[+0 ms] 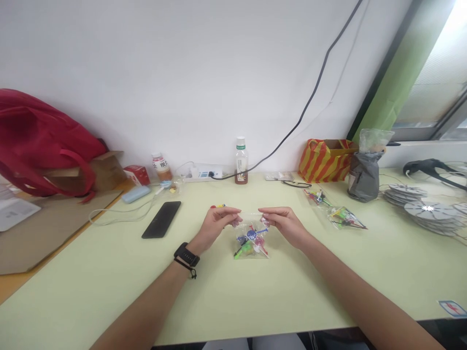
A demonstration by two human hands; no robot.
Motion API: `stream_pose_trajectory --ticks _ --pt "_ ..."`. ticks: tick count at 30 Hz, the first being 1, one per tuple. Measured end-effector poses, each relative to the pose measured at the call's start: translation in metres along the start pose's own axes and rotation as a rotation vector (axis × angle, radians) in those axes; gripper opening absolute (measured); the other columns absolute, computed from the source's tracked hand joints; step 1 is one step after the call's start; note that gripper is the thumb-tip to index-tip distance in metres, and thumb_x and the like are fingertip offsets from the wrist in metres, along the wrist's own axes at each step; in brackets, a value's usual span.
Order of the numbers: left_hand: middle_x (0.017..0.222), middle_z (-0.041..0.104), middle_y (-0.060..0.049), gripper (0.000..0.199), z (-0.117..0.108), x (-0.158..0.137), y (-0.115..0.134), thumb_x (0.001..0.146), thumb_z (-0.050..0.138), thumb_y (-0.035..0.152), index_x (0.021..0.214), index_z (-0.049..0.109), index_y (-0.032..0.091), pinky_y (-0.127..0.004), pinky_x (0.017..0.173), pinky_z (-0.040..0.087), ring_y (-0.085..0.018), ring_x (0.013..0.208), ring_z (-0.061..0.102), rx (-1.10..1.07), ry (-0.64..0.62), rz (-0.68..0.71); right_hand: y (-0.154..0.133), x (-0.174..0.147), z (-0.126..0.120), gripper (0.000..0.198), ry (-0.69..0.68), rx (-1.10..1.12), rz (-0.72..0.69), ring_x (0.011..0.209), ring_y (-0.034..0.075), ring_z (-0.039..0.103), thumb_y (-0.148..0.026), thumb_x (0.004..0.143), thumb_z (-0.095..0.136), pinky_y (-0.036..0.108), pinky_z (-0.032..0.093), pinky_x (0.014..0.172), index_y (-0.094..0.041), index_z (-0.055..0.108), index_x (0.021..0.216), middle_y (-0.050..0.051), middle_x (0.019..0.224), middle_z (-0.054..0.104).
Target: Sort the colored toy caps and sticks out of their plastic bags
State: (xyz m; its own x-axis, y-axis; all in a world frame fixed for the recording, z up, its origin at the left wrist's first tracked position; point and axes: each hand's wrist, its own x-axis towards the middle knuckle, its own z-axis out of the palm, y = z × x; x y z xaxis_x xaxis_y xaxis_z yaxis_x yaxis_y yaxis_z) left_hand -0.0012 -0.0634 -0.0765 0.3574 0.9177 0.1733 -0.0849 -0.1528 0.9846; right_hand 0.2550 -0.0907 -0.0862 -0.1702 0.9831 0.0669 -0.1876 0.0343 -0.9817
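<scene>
A clear plastic bag [251, 243] hangs between my two hands above the pale green table [233, 301]. Small blue, pink, green and white plastic pieces show through it. Thumb and fingers of my left hand [218, 224] pinch the bag's upper left corner; a black watch [187, 254] is on that wrist. At the upper right corner, my right hand [282, 224] pinches the same bag edge. Just behind my left hand lie small red, yellow and blue pieces [219, 206], partly hidden by the fingers.
A black phone [161, 219] lies to the left. Two more filled clear bags [345, 218] [316, 197] are on the right, near stacked grey discs [432, 216]. A drink bottle [241, 163], a power strip [204, 172] and a striped bag [324, 163] stand along the wall.
</scene>
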Motion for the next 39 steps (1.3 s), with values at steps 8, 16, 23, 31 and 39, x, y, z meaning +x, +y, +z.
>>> stream_pose_trajectory --ticks 8,16,23,31,39 --pt "0.089 0.077 -0.009 0.027 0.0039 -0.0011 -0.0041 0.076 0.087 0.033 0.095 0.08 0.014 -0.029 0.077 0.057 -0.019 0.081 0.07 0.048 0.057 0.032 -0.0072 -0.0051 0.0065 0.026 -0.008 -0.189 -0.173 0.08 0.02 0.065 -0.043 0.076 0.081 0.034 0.051 0.074 -0.022 0.083 0.091 0.007 0.086 0.076" --pt "0.085 0.077 -0.009 0.03 0.0024 0.0014 -0.0047 0.078 0.085 0.04 0.093 0.08 0.014 -0.03 0.073 0.057 -0.02 0.076 0.07 0.224 0.041 0.078 -0.0037 -0.0035 0.0094 0.033 0.036 -0.299 -0.205 0.071 0.018 0.062 -0.05 0.078 0.079 0.032 0.049 0.068 -0.02 0.076 0.09 0.004 0.076 0.071" --pt "0.085 0.077 -0.008 0.028 0.0041 0.0008 0.0008 0.077 0.085 0.037 0.094 0.08 0.015 -0.03 0.073 0.057 -0.02 0.075 0.07 0.131 0.041 0.054 -0.0069 -0.0037 0.0053 0.028 0.003 -0.251 -0.207 0.074 0.02 0.064 -0.046 0.077 0.079 0.034 0.051 0.071 -0.022 0.079 0.092 0.004 0.079 0.073" --pt "0.095 0.079 -0.01 0.024 0.0029 -0.001 -0.0056 0.076 0.086 0.033 0.093 0.082 0.016 -0.031 0.082 0.057 -0.022 0.089 0.072 0.057 0.053 0.025 -0.0094 -0.0047 0.0025 0.022 -0.022 -0.212 -0.238 0.081 0.021 0.064 -0.043 0.079 0.078 0.036 0.051 0.076 -0.023 0.082 0.086 0.006 0.087 0.074" --pt "0.091 0.078 -0.009 0.027 0.004 -0.0001 -0.0058 0.085 0.077 0.042 0.095 0.08 0.016 -0.031 0.076 0.058 -0.022 0.083 0.071 0.31 0.014 0.127 -0.0027 -0.0029 0.0079 0.034 0.035 -0.263 -0.207 0.078 0.02 0.065 -0.051 0.078 0.08 0.035 0.053 0.075 -0.021 0.076 0.093 0.005 0.083 0.073"
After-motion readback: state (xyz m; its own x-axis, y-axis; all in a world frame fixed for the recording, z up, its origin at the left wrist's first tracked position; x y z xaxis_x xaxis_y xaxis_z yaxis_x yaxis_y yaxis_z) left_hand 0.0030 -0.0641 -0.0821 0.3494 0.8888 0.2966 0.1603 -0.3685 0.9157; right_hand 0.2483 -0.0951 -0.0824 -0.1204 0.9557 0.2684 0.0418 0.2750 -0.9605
